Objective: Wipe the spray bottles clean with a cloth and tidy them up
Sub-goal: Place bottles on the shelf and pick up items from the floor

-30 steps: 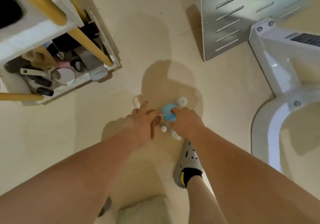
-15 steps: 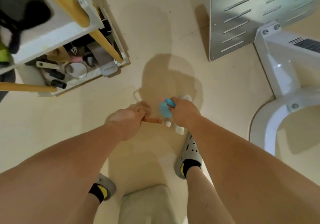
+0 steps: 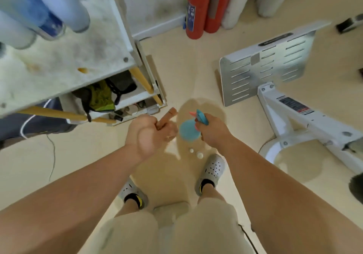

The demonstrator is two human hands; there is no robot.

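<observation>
Your right hand was clamped round the neck of the blue spray bottle, and your left hand gripped a brown bottle at its nine o'clock. Both bottles had come up off the floor since a second earlier, leaving two white bottles at six o'clock. Wiping likely came next. The shelf stood at ten o'clock.

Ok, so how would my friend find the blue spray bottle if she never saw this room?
Look between the white shelf unit and the slotted metal plate, where two hands reach out. The right hand grips the spray bottle. It is the only light blue thing there, with a pink nozzle, unlike the brown stick-like thing in the left hand.
</observation>
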